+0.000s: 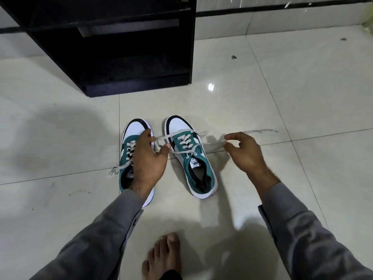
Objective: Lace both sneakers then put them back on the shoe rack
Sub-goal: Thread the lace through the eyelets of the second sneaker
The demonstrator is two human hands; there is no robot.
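Two green, white and black sneakers stand side by side on the tiled floor, toes pointing away from me. The left sneaker (pixel 129 146) is partly hidden under my left hand (pixel 148 156); its frayed lace ends trail out to the left. The right sneaker (pixel 191 156) has a grey-white lace (pixel 181 135) threaded through its eyelets. My left hand pinches one lace end between thumb and fingers. My right hand (pixel 244 150) pinches the other end, which is pulled out to the right and blurred.
A black shoe rack (pixel 121 47) with open shelves stands on the floor beyond the sneakers, at upper left. My bare foot (pixel 163 255) rests on the tiles near the bottom edge. Small bits of debris lie on the floor at upper right.
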